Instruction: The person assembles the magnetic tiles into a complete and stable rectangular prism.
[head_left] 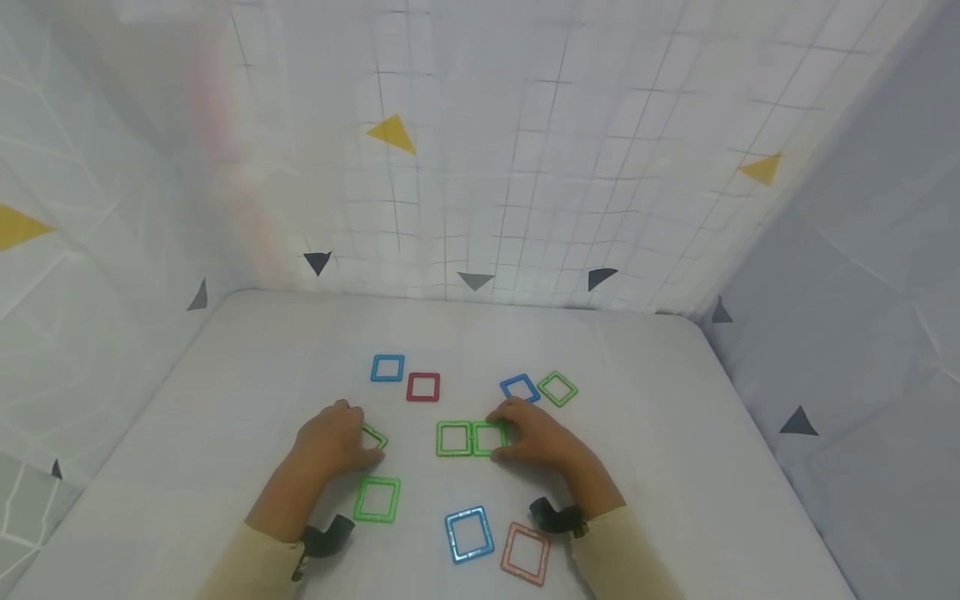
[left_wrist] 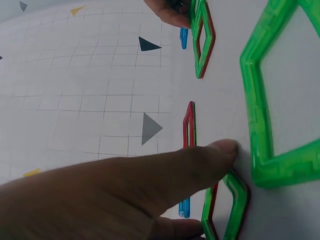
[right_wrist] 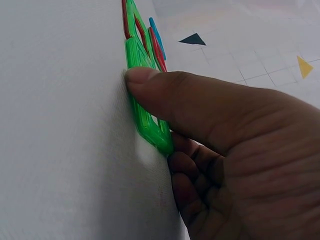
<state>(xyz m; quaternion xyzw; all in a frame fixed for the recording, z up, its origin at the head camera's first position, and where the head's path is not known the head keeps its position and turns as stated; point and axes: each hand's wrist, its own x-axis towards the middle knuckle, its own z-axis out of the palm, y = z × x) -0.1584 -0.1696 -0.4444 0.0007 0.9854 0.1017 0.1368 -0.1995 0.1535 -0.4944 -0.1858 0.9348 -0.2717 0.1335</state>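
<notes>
My left hand [head_left: 326, 442] grips a green square frame tile [head_left: 377, 433] lying at an angle on the table; its palm side hides most of that tile. In the left wrist view the thumb [left_wrist: 215, 155] lies over the tile's edge. To the right, my right hand [head_left: 536, 437] pinches a green square tile [head_left: 483, 453] between thumb and fingers at its right side. That tile lies edge to edge with a second green square tile [head_left: 453, 454] on its left. The right wrist view shows the thumb [right_wrist: 145, 77] against the green tile [right_wrist: 162, 142].
Behind the hands lie a light blue tile [head_left: 387, 380], a red tile [head_left: 423, 399], a blue tile [head_left: 512, 381] and a tilted green tile [head_left: 547, 380]. Nearer are a green tile [head_left: 375, 520], a blue tile [head_left: 474, 556] and an orange-pink tile [head_left: 523, 575]. Fabric walls [head_left: 480, 167] surround the white table [head_left: 645, 383].
</notes>
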